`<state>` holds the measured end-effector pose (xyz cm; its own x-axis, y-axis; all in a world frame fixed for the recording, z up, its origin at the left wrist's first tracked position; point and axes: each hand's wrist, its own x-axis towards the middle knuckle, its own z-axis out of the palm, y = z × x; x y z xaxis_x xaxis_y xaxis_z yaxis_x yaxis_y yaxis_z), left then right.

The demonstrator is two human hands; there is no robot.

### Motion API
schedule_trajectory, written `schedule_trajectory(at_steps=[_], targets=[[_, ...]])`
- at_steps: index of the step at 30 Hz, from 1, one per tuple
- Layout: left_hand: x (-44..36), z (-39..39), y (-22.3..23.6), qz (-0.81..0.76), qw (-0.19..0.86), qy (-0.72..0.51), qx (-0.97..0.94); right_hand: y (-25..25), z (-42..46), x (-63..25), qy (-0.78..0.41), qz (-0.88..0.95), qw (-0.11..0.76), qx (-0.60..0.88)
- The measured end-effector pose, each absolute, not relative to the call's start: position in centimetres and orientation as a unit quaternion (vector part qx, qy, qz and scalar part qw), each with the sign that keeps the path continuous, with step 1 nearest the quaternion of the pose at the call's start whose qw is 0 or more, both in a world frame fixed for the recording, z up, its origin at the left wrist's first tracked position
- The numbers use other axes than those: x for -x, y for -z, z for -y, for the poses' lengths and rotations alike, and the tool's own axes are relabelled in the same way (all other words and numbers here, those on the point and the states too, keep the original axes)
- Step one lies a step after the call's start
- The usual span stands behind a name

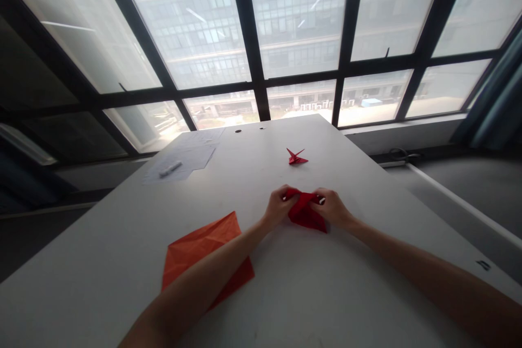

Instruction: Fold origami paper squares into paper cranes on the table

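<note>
A folded piece of red paper (305, 212) lies on the white table (326, 293) in the middle of the view. My left hand (278, 205) pinches its left upper edge with curled fingers. My right hand (332, 206) pinches its right upper edge the same way. Both forearms reach in from the bottom of the view. Further back on the table stands a small finished red paper figure (296, 157) with pointed wings. A creased orange paper sheet (204, 254) lies flat to the left, partly under my left forearm.
White papers (187, 159) with a marker (170, 169) on them lie at the table's far left. Two small holes (238, 131) sit near the far edge. Large dark-framed windows stand behind the table. A curtain hangs at the right.
</note>
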<state>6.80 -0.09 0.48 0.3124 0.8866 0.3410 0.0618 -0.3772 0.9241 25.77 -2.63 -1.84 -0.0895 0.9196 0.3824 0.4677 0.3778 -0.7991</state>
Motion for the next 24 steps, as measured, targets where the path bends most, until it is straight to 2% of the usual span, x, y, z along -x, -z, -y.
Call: schedule_trajectory(at_steps=[6,11,14,19,24], targets=[[-6.9,0.1,-0.3,-0.310,0.525,-0.449,-0.653,1.7,2.8,-25.7,-0.239,0.665,0.431,0.562],[-7.0,0.1,-0.2,-0.295,0.533,-0.446,-0.656,1.1,3.1,-25.3,-0.184,0.649,0.390,0.627],[-7.2,-0.1,0.1,-0.310,0.528,-0.464,-0.640,1.3,3.0,-25.4,-0.202,0.666,0.416,0.586],[-7.4,-0.6,0.8,-0.337,0.578,-0.496,-0.554,2.0,2.1,-26.1,-0.309,0.660,0.470,0.499],[-7.4,-0.6,0.7,-0.312,0.627,-0.499,-0.511,1.9,1.7,-26.6,-0.324,0.690,0.469,0.447]])
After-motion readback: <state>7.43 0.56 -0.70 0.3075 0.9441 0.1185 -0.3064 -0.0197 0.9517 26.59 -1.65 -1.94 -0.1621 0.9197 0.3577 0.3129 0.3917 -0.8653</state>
